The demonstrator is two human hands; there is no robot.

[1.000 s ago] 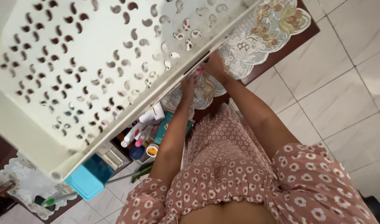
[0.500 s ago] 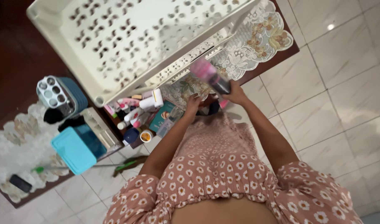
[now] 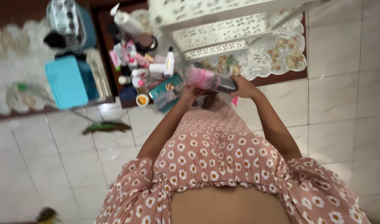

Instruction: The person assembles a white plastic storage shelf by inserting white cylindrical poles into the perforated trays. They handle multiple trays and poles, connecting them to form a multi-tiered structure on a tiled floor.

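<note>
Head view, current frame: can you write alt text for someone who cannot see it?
Seen from above, a person in a pink floral dress holds a pink bottle with a dark end in both hands, left hand and right hand. Beyond it, small cosmetic containers crowd a dark table edge by a white perforated rack and a blue box.

Both hands hold 1 pink bottle with a dark cap [image 3: 210,81] level above the floor tiles. Left hand [image 3: 189,94] grips the pink end; right hand [image 3: 244,88] grips the cap end. Small cosmetics bottles [image 3: 150,68] cluster at 10 o'clock. A turquoise box [image 3: 67,82] sits at 9 o'clock. A white perforated rack [image 3: 223,29] stands at 12 o'clock.
</note>
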